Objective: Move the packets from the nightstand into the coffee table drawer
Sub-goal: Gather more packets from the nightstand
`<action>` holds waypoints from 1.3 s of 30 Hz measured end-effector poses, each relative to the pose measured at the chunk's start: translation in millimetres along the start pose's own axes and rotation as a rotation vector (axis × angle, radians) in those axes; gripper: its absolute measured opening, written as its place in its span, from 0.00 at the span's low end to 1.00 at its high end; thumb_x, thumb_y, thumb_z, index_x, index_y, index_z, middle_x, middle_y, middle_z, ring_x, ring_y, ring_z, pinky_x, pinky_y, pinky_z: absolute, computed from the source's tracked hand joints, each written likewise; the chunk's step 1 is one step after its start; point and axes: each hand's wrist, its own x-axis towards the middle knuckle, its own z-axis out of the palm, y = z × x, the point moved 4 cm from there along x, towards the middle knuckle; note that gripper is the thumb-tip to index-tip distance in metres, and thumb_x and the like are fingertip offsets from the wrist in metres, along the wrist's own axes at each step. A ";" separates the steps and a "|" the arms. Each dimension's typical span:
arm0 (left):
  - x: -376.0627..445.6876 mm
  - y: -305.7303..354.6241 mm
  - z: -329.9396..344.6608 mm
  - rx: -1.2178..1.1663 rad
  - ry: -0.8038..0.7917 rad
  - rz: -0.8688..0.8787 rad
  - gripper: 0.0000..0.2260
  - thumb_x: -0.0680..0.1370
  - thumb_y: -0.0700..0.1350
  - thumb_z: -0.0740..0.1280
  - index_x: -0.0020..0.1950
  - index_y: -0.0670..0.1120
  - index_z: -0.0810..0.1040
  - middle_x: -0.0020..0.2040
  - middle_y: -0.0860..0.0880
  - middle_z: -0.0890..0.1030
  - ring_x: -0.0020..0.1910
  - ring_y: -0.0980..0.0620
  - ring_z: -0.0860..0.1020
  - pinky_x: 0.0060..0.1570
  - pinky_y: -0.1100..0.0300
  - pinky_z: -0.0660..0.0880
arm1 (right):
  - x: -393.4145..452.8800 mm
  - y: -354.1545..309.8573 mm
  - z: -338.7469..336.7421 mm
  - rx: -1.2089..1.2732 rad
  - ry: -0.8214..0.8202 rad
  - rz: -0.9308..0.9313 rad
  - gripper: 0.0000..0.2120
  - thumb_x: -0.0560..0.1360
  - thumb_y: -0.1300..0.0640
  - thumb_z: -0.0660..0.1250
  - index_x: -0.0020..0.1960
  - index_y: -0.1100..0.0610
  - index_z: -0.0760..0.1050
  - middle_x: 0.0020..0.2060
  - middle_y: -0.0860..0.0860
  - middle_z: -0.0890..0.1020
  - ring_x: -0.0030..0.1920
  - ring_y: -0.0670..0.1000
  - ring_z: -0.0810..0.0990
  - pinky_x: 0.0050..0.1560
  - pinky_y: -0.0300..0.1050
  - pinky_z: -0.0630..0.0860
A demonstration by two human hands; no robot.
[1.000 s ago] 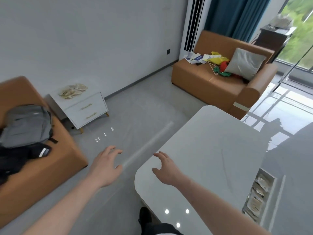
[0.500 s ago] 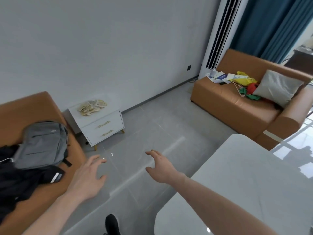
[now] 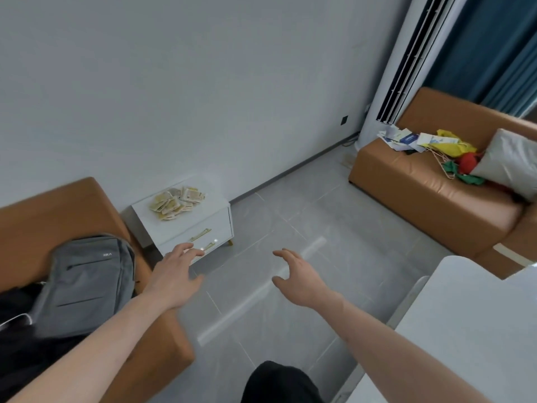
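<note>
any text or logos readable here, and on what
Backpack: small white logo on the front, too blurred to read for certain.
Packets on the nightstand: printing too small to read.
Papers on the far sofa: a blue printed patch, unreadable.
Nothing else carries legible text.

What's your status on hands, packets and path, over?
Left hand and right hand open, nothing held. Packets piled on nightstand. Bare floor between, nothing blocking.
</note>
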 end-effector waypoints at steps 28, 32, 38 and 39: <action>376.9 -237.2 -51.8 -0.130 -0.143 -0.344 0.27 0.78 0.51 0.68 0.77 0.53 0.67 0.80 0.50 0.60 0.75 0.46 0.67 0.70 0.51 0.70 | 506.9 -127.2 17.1 -0.115 -0.274 -0.018 0.31 0.79 0.55 0.67 0.80 0.53 0.62 0.79 0.49 0.63 0.78 0.52 0.65 0.75 0.43 0.62; 442.3 -286.5 -51.0 -0.122 -0.210 -0.334 0.28 0.78 0.50 0.67 0.78 0.51 0.65 0.80 0.49 0.58 0.74 0.46 0.67 0.70 0.51 0.70 | 567.8 -138.3 44.1 -0.116 -0.286 0.055 0.30 0.79 0.55 0.66 0.80 0.54 0.63 0.79 0.49 0.64 0.77 0.51 0.66 0.76 0.42 0.62; 542.4 -359.7 -18.8 -0.094 -0.315 -0.317 0.33 0.78 0.51 0.67 0.81 0.49 0.59 0.82 0.47 0.52 0.76 0.42 0.64 0.69 0.52 0.71 | 666.1 -139.1 104.1 -0.107 -0.317 0.125 0.30 0.79 0.54 0.66 0.79 0.51 0.63 0.79 0.48 0.63 0.76 0.51 0.67 0.75 0.47 0.68; 556.9 -370.1 -11.3 -0.089 -0.330 -0.323 0.34 0.78 0.51 0.67 0.82 0.48 0.58 0.82 0.46 0.51 0.76 0.41 0.63 0.70 0.51 0.71 | 681.0 -136.8 114.7 -0.103 -0.316 0.135 0.30 0.79 0.54 0.66 0.79 0.50 0.63 0.79 0.47 0.63 0.76 0.51 0.67 0.74 0.48 0.69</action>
